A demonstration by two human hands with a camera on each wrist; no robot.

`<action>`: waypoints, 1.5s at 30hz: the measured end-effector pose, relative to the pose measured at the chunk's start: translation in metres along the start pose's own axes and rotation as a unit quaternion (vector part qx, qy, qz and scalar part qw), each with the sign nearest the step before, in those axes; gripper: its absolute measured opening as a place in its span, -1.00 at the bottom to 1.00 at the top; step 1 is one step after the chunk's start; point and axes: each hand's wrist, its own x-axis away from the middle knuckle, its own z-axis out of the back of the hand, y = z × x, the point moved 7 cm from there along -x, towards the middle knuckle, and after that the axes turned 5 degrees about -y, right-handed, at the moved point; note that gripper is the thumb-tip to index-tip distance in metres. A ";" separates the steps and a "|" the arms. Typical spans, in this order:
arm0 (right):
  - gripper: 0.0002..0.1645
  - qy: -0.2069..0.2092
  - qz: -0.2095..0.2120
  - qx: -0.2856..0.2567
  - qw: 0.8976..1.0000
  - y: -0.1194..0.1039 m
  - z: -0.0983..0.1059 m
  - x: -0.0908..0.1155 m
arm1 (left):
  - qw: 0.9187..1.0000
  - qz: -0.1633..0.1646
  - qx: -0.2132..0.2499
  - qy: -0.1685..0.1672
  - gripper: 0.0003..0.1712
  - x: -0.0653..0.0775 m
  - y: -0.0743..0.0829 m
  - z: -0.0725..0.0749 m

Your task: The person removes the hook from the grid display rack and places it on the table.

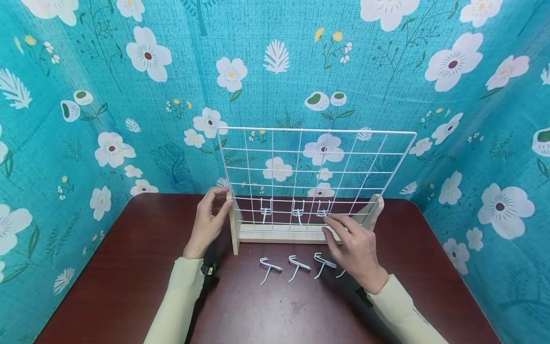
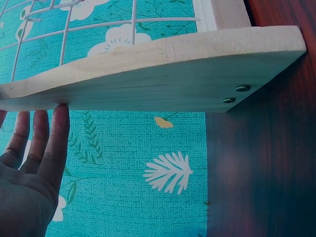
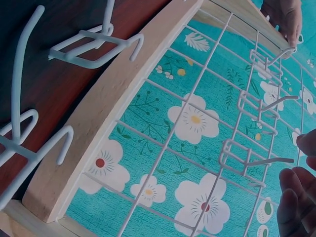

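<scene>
A white wire grid panel [image 1: 287, 170] stands upright in a wooden stand [image 1: 279, 233]. Three white double-wire hooks hang in a row low on the grid: a left hook [image 1: 266, 210], a middle hook [image 1: 298, 211] and a right hook [image 1: 323, 210]. My left hand [image 1: 207, 223] is at the top of the stand's left side piece [image 2: 163, 74], its straight fingers [image 2: 55, 136] touching the outer face. Close in front of the right hook is my right hand [image 1: 354, 246], thumb and fingers apart; in the right wrist view its fingertips lie just beyond the hook's prong [image 3: 271, 161].
Several more white hooks lie in a row on the dark red table [image 1: 240, 306] before the stand, among them a left one [image 1: 270, 267]; the rightmost is partly behind my right hand. Teal flowered cloth [image 1: 266, 95] hangs behind and at both sides.
</scene>
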 end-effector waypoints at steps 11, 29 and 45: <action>-0.64 -0.017 -0.008 0.013 1.000 0.006 -0.006 0.001 | 1.000 0.004 0.008 0.002 -0.63 0.000 -0.001 0.000; -0.72 -0.042 -0.023 0.022 0.999 0.011 -0.013 0.003 | 1.000 0.014 0.003 0.000 -0.65 0.000 -0.001 -0.001; -0.76 -0.044 -0.033 0.018 0.998 0.013 -0.017 0.009 | 1.000 0.008 0.013 0.005 -0.63 0.000 -0.001 -0.001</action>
